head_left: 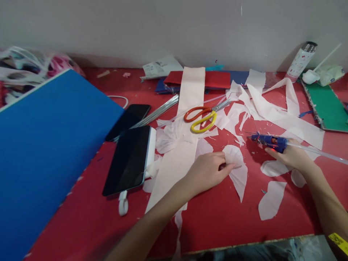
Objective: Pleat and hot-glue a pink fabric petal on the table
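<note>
- With the left hand point(208, 172), pinches a pale petal point(237, 157) between thumb and fingers point(227, 169), near the middle of the bench point(214, 224); has its lower part spread out to a point, toward the bench's near edge.
- With the right hand point(292, 156), grasps a blue glue gun point(272, 140), fingers closed around its grip; aims the nozzle leftward, beyond the petal and apart from it.
- Shows a small red glow on the gun near the right thumb, and a long clear glue stick point(320, 150) running out of the back over the wrist.
- Has loose petals point(272, 201) lying flat below and beside the right hand.
- Has scissors point(214, 109) with one red and one yellow handle resting partly on a long pale strip point(174, 170), beyond the left hand, blades toward crumpled white scraps point(233, 114).
- To the left of the strip, has a tablet point(127, 157) with a dark screen, a black phone point(132, 117) behind it and a bundle of wires point(163, 108) slanting between phone and strip.
- At far left, has a large blue board point(54, 156).
- Along the back, has a red packet point(217, 79) by the strip and, farther right, a white bottle point(301, 62) standing near a green board point(330, 108).
</note>
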The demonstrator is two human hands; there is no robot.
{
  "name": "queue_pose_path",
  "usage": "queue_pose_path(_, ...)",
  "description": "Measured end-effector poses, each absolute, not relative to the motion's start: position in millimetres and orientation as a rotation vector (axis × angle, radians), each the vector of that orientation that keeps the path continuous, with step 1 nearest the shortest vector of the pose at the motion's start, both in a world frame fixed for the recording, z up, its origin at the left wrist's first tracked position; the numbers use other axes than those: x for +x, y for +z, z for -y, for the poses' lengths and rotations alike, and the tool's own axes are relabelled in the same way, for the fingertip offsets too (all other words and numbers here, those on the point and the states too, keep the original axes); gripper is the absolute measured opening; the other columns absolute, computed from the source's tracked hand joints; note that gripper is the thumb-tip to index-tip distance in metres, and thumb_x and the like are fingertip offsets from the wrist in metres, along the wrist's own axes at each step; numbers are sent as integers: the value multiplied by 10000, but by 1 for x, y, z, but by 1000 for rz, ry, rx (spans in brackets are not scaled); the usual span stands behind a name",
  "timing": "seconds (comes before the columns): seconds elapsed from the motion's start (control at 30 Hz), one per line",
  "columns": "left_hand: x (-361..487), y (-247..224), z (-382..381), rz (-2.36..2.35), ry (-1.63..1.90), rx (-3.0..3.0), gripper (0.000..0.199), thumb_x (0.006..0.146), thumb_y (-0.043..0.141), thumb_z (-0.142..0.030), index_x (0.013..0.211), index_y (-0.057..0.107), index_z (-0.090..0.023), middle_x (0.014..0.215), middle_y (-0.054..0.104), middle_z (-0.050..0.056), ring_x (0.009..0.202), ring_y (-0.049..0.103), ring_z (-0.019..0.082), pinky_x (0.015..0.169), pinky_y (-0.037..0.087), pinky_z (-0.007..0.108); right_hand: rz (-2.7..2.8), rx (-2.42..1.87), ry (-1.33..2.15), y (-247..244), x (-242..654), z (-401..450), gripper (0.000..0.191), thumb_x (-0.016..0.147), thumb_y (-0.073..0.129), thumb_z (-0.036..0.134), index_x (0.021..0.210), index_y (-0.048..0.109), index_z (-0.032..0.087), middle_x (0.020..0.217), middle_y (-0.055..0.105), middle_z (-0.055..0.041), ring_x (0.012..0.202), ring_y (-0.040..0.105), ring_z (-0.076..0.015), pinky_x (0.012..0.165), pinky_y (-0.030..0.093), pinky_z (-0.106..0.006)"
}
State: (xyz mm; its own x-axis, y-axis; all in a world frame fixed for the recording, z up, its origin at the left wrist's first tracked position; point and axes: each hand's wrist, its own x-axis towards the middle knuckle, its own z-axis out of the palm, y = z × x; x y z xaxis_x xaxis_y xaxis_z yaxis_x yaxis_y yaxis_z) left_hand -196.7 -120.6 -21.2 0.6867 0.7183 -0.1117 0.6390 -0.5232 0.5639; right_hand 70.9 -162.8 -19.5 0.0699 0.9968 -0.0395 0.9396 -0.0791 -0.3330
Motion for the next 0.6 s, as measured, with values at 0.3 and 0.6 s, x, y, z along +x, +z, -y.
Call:
queue_pose_path(0.3, -195, -23, 123, -1049, 186, 2316, 330, 879, 473, -413, 708, 626, -174, 701, 628, 18, 654, 570, 143, 589, 393, 248, 1967, -2106, 336, -24, 73, 163, 370, 796, 490, 541, 724, 645, 212, 643, 669, -48, 589, 614, -205, 521, 395, -278)
queue_pose_path(0.6, -194, -20, 124, -1018, 134, 2322, 288, 871, 488, -418, 814, 663, -197, 769, 663, 15, 712, 594, 159, 623, 401, 255, 1970, -2090, 366, -21, 72, 163, 363, 800, 491, 526, 745, 656, 207, 659, 672, -56, 608, 616, -208, 550, 405, -289)
